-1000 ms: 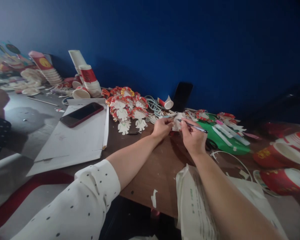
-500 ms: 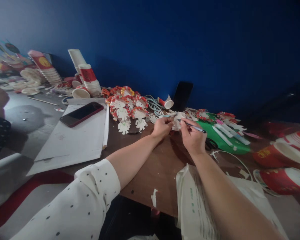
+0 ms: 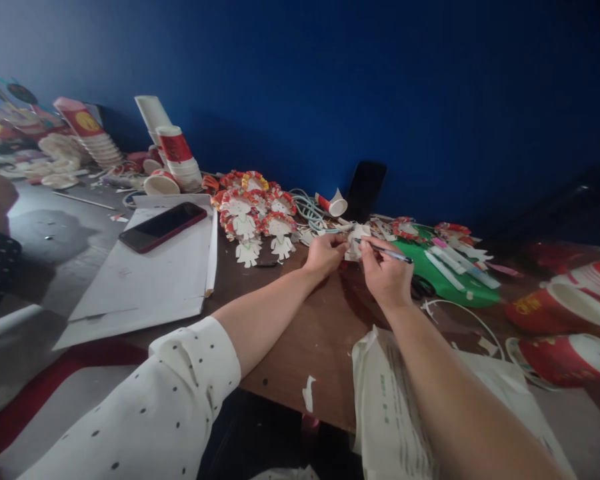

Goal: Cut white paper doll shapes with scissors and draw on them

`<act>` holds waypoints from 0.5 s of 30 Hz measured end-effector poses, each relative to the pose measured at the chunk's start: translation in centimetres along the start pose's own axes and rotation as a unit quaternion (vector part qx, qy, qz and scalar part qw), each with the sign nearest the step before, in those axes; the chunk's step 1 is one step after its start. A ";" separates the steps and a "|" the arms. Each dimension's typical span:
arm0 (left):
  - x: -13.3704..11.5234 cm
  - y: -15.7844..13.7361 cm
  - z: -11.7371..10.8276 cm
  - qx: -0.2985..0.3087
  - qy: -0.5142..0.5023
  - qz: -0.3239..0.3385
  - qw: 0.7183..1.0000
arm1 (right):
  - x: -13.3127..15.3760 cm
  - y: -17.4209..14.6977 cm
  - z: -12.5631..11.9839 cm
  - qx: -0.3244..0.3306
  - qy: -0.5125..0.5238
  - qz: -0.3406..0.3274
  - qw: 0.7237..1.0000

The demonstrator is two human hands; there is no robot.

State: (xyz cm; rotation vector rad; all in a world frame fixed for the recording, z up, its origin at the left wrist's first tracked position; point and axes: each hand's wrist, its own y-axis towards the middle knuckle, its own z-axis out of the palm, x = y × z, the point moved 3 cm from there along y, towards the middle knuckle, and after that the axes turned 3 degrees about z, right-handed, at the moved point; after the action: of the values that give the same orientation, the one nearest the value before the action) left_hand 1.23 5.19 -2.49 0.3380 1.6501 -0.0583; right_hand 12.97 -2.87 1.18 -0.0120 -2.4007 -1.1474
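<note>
My right hand (image 3: 387,270) is closed around a pen (image 3: 391,252), its tip at a small white paper cutout (image 3: 353,245). The left edge of that cutout is pinched by my left hand (image 3: 325,255), fingers pressed together. Left of my hands lies a cluster of white paper dolls (image 3: 281,228) with red and yellow crinkled trim round their heads. Several white markers (image 3: 447,272) rest on a green sheet (image 3: 430,280) to the right, with black scissor handles (image 3: 422,287) beside it.
A phone (image 3: 163,227) lies on white cardboard (image 3: 130,287); a dark phone (image 3: 366,190) leans against the blue wall. Stacked paper cups (image 3: 180,160) stand at the back left. More cups (image 3: 563,310) lie at right. A white paper bag (image 3: 387,400) sits by the near table edge.
Almost nothing differs. Both hands keep their places at the paper cutout, and the pen tip stays on it. The whole view has shifted very slightly.
</note>
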 end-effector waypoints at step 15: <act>0.6 0.2 0.1 -0.022 -0.079 -0.047 0.996 | 0.7 -0.4 -0.2 0.005 -0.012 0.000 1.000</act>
State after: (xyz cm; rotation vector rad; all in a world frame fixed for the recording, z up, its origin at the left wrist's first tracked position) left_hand 1.38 5.44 -3.04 0.2168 1.5082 -0.1150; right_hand 12.37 -3.38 1.32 -0.0226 -2.4282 -1.1409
